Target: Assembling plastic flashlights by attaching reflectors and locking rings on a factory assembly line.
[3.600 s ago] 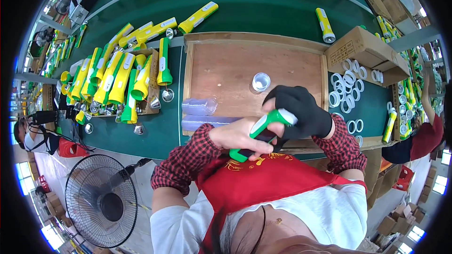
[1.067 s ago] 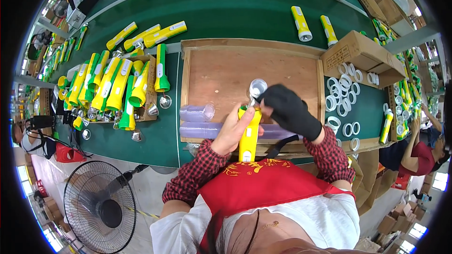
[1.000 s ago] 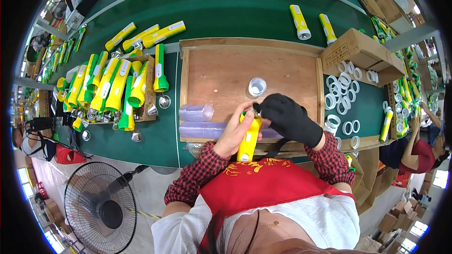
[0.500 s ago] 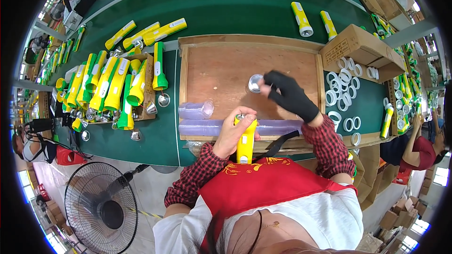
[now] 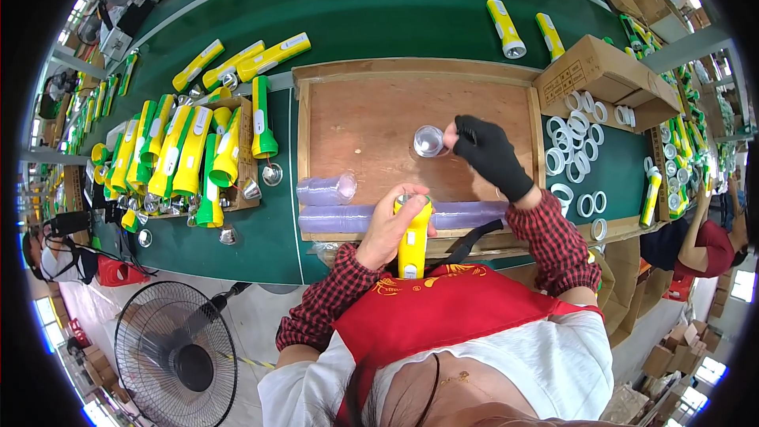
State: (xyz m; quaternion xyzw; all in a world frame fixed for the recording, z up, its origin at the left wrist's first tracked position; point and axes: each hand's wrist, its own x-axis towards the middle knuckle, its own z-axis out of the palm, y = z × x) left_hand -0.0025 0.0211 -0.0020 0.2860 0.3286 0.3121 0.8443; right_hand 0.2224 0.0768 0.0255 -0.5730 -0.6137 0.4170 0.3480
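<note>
A yellow flashlight (image 5: 413, 239) stands upright against my red apron, its head upward, with my left hand (image 5: 387, 229) wrapped round it near the top. In a black fingerless glove, my right hand (image 5: 490, 154) is over the wooden tray (image 5: 371, 103), fingers pinched together at the right edge of a clear round plastic lens (image 5: 428, 141). Whether the lens touches the tray, I cannot tell. Two stacks of nested clear purplish lenses lie along the tray's near side: a short stack (image 5: 320, 189) and a long one (image 5: 336, 218), partly hidden by my left hand.
To the left, a carton holds several yellow and green flashlights (image 5: 178, 150) with loose reflectors. White rings (image 5: 577, 142) lie right of the tray by a cardboard box (image 5: 605, 79). More flashlights (image 5: 506, 28) rest at the back. A fan (image 5: 178, 356) stands lower left; co-workers sit nearby.
My right hand has shifted slightly right, uncovering more of the clear lens. My left hand keeps the flashlight in nearly the same place.
</note>
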